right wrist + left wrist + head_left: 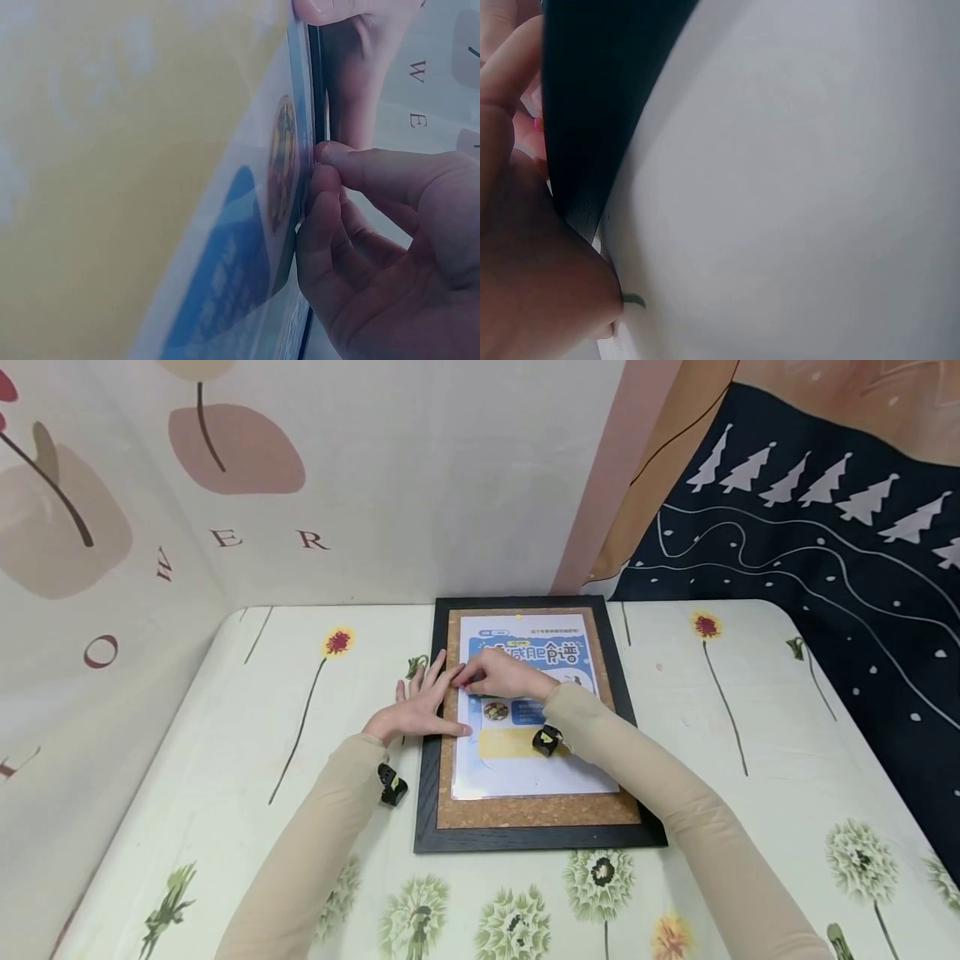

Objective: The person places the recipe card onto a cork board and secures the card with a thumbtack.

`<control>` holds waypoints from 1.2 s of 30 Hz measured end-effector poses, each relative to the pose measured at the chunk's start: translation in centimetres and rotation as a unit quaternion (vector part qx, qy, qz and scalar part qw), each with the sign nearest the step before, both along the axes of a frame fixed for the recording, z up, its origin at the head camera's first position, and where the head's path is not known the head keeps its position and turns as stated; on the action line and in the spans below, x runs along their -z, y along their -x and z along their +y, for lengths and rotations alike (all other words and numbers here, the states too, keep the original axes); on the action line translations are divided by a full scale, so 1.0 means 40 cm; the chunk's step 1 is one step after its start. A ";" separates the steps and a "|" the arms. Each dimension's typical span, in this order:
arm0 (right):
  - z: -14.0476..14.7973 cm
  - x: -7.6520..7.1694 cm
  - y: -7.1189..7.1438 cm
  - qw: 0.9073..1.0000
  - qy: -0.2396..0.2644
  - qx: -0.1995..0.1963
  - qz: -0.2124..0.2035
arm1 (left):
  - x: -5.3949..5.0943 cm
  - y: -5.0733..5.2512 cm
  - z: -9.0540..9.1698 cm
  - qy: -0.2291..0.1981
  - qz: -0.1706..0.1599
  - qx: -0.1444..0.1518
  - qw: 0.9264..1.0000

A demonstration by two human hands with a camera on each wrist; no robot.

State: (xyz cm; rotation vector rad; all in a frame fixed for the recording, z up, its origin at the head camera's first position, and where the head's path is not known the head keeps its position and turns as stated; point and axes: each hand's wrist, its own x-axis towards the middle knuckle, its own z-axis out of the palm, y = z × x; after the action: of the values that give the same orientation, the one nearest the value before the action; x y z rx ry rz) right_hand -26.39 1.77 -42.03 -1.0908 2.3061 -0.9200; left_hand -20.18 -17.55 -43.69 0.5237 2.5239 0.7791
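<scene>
A printed sheet (536,781) (112,187) lies on a cork board (540,812) with a black frame (540,839) (592,105). At the sheet's left edge, the right hand (506,674) (390,240) pinches a small pink object (463,686) (538,122) between thumb and fingers; it looks like a pin, mostly hidden by the fingertips. The left hand (417,710) (540,277) (356,67) is spread over the frame's left side, its thumb on the sheet's edge and its forefinger close to the right fingertips.
A small yellow pin (518,617) is at the sheet's top edge. The board lies on a table with a flowered cloth (187,760), its top near the pale wall cloth (390,510). A dark cloth with white trees (787,535) hangs at the right.
</scene>
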 end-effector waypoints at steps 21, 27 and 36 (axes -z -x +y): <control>-0.013 0.003 0.000 0.999 0.002 0.031 -0.013 | -0.004 -0.001 0.003 0.009 0.003 -0.006 1.000; -0.013 0.006 0.003 0.999 0.010 0.040 -0.025 | -0.007 -0.004 0.002 -0.004 0.003 -0.003 1.000; -0.020 -0.001 0.008 0.993 -0.015 0.084 -0.082 | -0.011 -0.009 0.003 -0.011 0.002 -0.002 1.000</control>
State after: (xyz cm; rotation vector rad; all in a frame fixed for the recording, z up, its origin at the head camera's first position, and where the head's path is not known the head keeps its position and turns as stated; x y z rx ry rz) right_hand -26.70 0.97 -41.97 -0.7869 2.2923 -0.9949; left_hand -19.83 -17.41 -43.23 0.5282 2.5232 0.8079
